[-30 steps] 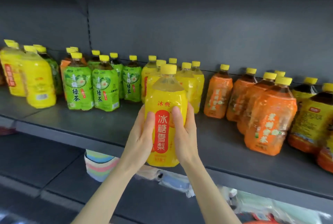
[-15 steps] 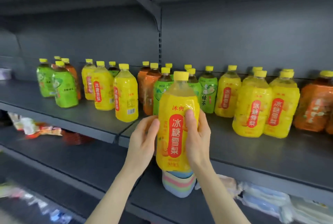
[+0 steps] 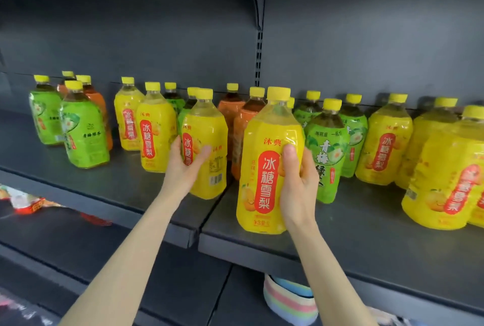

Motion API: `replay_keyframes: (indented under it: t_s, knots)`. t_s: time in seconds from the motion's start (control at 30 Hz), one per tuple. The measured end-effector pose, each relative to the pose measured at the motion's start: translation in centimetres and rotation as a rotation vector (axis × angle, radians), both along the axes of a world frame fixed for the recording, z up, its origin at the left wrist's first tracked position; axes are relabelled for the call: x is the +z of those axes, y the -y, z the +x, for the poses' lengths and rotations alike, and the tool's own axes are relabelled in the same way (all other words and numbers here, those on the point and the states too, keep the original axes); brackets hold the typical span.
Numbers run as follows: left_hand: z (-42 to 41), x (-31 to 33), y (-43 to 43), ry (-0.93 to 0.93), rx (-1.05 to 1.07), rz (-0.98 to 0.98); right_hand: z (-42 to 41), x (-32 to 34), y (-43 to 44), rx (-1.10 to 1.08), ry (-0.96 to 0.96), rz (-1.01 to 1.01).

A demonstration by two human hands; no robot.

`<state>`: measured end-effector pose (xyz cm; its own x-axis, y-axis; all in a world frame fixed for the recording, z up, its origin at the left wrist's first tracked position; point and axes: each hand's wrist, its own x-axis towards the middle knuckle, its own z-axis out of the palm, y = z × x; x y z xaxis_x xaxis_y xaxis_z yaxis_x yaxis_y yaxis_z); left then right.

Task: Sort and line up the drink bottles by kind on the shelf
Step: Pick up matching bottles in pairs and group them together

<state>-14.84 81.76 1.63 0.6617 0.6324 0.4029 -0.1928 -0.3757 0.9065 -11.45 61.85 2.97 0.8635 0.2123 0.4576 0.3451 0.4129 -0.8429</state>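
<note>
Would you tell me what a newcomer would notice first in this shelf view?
Front and centre, the right hand grips a yellow pear-drink bottle at the front edge of the shelf. Left of it, the left hand holds a second yellow bottle. Behind them, green tea bottles and orange bottles stand mixed among more yellow ones.

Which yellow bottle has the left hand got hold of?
The yellow bottle showing its barcode, just left of the shelf joint: the left hand grips it. The right hand holds a second yellow bottle, label forward.
</note>
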Motion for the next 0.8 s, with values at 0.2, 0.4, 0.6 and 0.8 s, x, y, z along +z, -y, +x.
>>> replay_keyframes:
  t_s: [0.2, 0.4, 0.6, 0.8]
  knots:
    - [1.5, 0.7, -3.0, -0.131, -0.143, -0.131, 0.8, -0.2, -1.7, -0.061, -0.009, -0.005]
    - [1.5, 0.8, -2.5, -0.085, -0.125, -0.16, 0.0, -0.3, -2.7, -0.138, -0.008, -0.002]
    - [-1.6, 1.3, 0.5, 0.03, -0.18, -0.18, -1.6, -0.7, -2.0, -0.241, -0.021, -0.009]
    - [-2.7, 2.2, 5.1, 0.081, -0.328, -0.212, -2.9, -0.6, 2.3, -0.387, -0.009, -0.008]
